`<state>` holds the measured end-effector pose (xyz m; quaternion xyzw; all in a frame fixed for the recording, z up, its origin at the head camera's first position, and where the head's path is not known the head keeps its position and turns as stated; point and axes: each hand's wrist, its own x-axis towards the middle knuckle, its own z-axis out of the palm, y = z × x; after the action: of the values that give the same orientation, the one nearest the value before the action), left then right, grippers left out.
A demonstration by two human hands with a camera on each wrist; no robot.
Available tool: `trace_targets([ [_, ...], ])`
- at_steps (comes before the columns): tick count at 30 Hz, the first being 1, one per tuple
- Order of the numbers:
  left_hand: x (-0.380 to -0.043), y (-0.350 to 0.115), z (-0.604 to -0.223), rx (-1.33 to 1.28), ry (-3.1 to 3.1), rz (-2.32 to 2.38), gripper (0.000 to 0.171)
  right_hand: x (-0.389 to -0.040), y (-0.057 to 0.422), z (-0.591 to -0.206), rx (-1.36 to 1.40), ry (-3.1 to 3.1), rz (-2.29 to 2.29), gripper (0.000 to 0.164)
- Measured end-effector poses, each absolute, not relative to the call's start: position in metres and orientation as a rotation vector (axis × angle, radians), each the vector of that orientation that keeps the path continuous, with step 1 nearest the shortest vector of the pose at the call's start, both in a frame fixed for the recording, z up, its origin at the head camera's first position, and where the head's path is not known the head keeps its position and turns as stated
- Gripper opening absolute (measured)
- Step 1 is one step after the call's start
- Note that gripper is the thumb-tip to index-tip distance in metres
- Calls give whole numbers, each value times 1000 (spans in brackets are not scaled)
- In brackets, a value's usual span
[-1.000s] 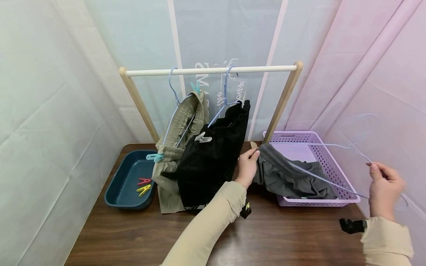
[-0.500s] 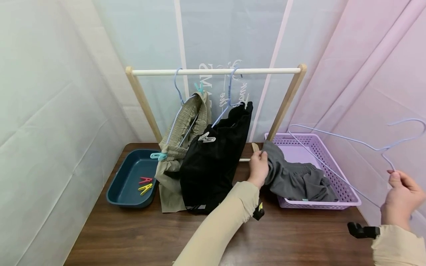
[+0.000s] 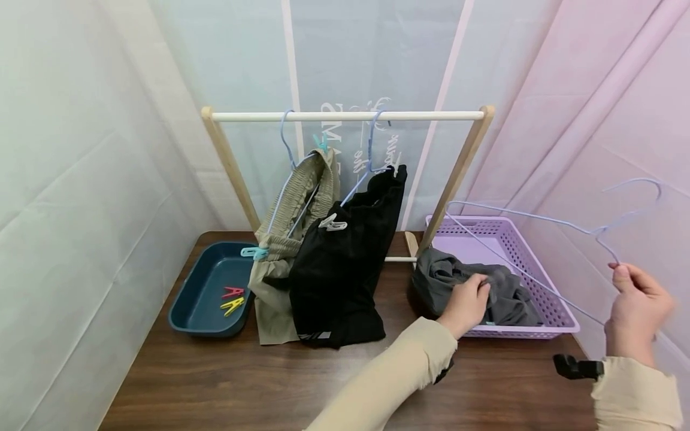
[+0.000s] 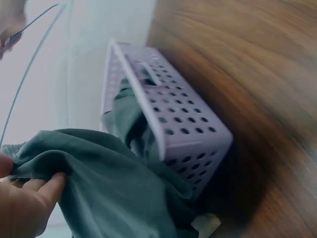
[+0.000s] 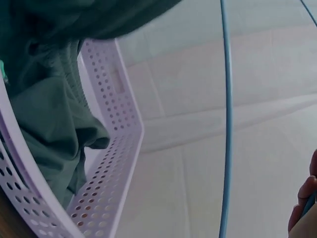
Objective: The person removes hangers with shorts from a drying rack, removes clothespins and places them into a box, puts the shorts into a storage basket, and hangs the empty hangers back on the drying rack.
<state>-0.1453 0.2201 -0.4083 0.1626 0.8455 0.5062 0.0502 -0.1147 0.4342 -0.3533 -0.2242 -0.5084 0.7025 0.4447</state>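
In the head view my left hand point(image 3: 466, 305) pinches a dark grey garment point(image 3: 439, 278) with an elastic waistband, bunched over the near left part of the lilac basket point(image 3: 528, 331). The left wrist view shows the thumb and fingers gripping a fold of its cloth point(image 4: 114, 183). Part of the garment still lies inside the basket. Out to the right, my right hand point(image 3: 641, 305) holds a light blue wire hanger point(image 5: 229, 119) below its hook. The hanger's long triangular frame reaches left across the basket in the head view, with no cloth on it.
A rack with a white rail point(image 3: 345, 115) stands at the back. From it hang khaki pants point(image 3: 275, 323) and black pants point(image 3: 334, 269), clipped to hangers. A dark blue tray point(image 3: 185, 326) at left holds a red clothespin point(image 3: 233, 292) and a yellow clothespin point(image 3: 232, 307).
My left hand has moved right and toward me, from the garment's left end to a fold over the basket. The hanger has come out of the waistband and swung clear in my right hand.
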Motion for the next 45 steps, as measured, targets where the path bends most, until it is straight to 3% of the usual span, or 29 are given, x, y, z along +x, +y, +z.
trace_targets([
  [13,-139,223,-436,589,2727,1158,28,-125,396,-341,-451,-1540,1664,24],
  [18,-136,220,-441,715,2777,1011,30,-133,387,-338,-472,-1793,1401,28],
  [22,-137,216,-442,722,2745,1041,34,-137,380,-336,-427,-1917,1165,26],
  [26,-140,212,-443,726,2738,1050,39,-139,370,-331,-392,-1984,1031,11],
  [38,-148,196,-436,766,2716,1071,37,-147,353,-321,-353,-2133,888,24],
  [45,-165,172,-420,732,2699,1142,31,-149,348,-314,-349,-2144,823,23],
])
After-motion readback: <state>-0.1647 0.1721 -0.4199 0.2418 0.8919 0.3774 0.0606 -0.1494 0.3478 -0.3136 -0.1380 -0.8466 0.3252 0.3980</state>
